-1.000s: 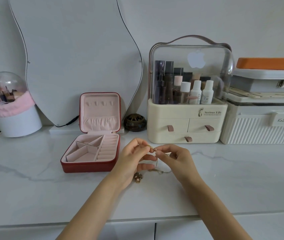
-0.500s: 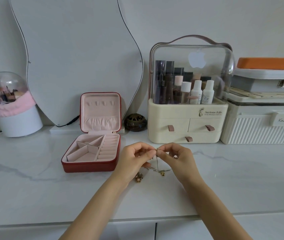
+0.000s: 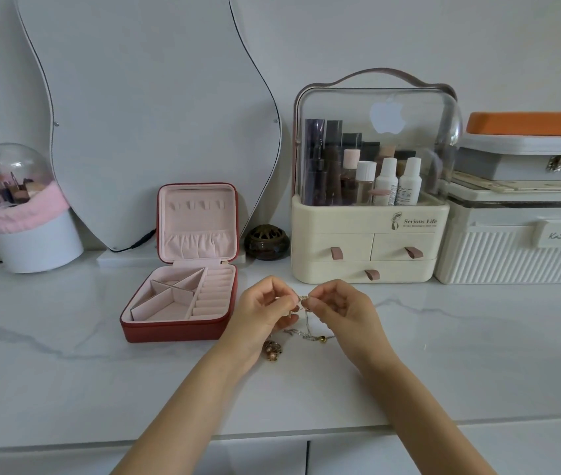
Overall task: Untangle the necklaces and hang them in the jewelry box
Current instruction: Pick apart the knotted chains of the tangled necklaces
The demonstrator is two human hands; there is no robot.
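Marble counter point(image 3: 443, 354), tangled thin-chained necklaces point(image 3: 303, 303) pinched

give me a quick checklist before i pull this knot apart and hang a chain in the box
1. Both hands pinch the knot: left hand and right hand each have a grip on the tangled necklaces. Ok.
2. Chains separated: strands trail together to the counter. Not ok.
3. Jewelry box open, lid upright. Ok.
4. Lid hooks free. Ok.
5. Loose pendants resting on the counter, not dangling. Ok.
6. Clasps undone. Cannot tell.
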